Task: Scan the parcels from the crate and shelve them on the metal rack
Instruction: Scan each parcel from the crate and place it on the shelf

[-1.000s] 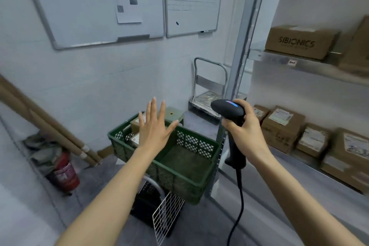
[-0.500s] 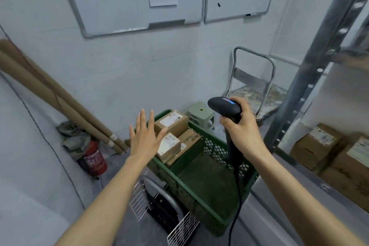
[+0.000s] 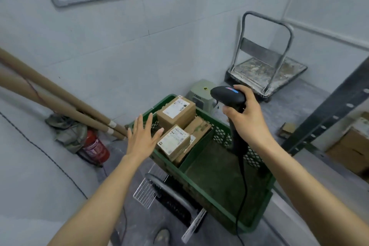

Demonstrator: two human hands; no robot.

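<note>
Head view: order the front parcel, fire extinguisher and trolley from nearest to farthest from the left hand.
1. Front parcel, in the crate, just right of the left hand, by its thumb.
2. Fire extinguisher, on the floor to the hand's left.
3. Trolley, by the back wall, far right.

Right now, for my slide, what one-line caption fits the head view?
Left hand hovers open beside labelled parcels in the green crate while the right hand grips a corded barcode scanner.
</note>
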